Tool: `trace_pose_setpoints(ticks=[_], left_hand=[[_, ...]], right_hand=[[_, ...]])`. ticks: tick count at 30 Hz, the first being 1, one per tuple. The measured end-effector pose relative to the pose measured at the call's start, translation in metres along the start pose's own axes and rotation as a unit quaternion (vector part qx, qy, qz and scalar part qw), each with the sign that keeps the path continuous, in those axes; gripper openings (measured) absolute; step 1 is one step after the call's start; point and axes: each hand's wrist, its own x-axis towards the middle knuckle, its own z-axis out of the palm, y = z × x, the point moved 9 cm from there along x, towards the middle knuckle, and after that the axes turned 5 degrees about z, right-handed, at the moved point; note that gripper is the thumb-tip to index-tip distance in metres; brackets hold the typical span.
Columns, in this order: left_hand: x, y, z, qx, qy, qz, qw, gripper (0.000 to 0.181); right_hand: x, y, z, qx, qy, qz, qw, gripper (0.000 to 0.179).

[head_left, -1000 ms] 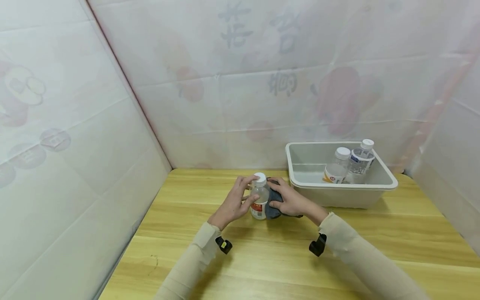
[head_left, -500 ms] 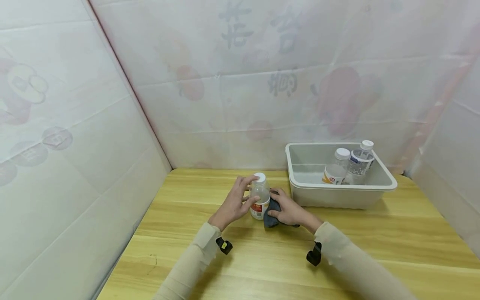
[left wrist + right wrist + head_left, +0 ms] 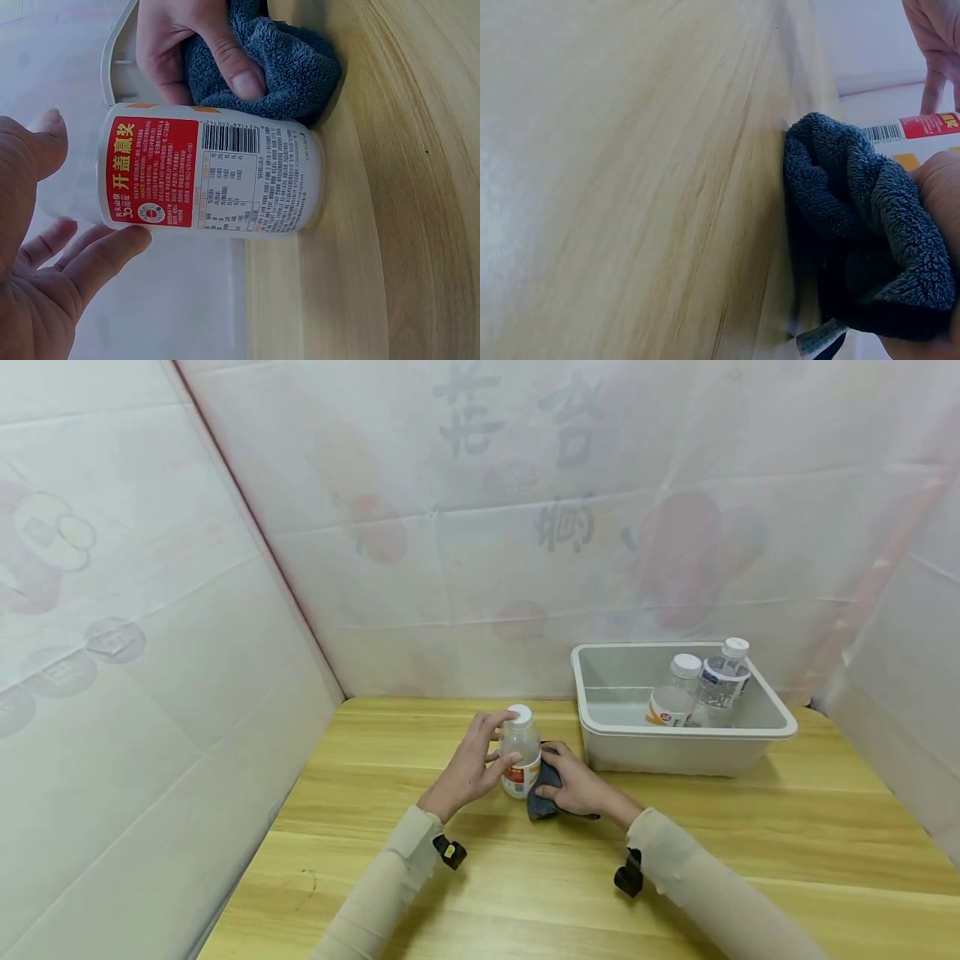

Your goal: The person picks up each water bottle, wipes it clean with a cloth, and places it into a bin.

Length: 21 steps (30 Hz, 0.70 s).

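Observation:
A clear plastic bottle [image 3: 519, 775] with a white cap and a red and white label stands upright on the wooden table. My left hand [image 3: 471, 770] steadies it from the left, one finger at the cap and the thumb against the side. From the right, my right hand [image 3: 581, 783] holds a bunched dark grey-blue towel [image 3: 545, 799] against the bottle's lower side. The left wrist view shows the label [image 3: 169, 172] with a barcode and the right thumb pressing on the towel. In the right wrist view the folded towel [image 3: 870, 217] hides part of the bottle.
A light grey plastic bin [image 3: 675, 752] stands at the back right. Inside it lean two bottles with white caps, one with an orange and white label [image 3: 667, 708], the other with a blue and white label [image 3: 722, 687]. Printed sheeting [image 3: 480, 568] walls the table's back and sides.
The right hand has slid the towel down the bottle's right side, from near its shoulder to lower on the label. The left hand and the bottle have hardly moved.

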Motion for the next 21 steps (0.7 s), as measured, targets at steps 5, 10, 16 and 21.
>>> trace_pose_setpoints(ticks=[5, 10, 16, 21], left_hand=[[0.002, -0.001, 0.000, -0.006, -0.010, -0.011, 0.9999, 0.061], [-0.001, -0.004, -0.001, 0.002, -0.013, -0.030, 0.9995, 0.067], [-0.003, -0.001, -0.001, 0.017, -0.006, -0.022, 0.9996, 0.071], [-0.003, 0.004, -0.004, 0.022, 0.001, -0.007, 0.9997, 0.070]], right_hand=[[-0.004, 0.000, -0.006, -0.023, 0.023, 0.005, 0.9994, 0.058], [-0.010, -0.004, -0.004, -0.028, 0.017, 0.034, 0.9989, 0.054], [-0.020, -0.006, -0.003, -0.045, 0.009, 0.053, 0.9975, 0.056], [-0.026, -0.009, -0.005, -0.062, 0.014, 0.036, 0.9973, 0.056]])
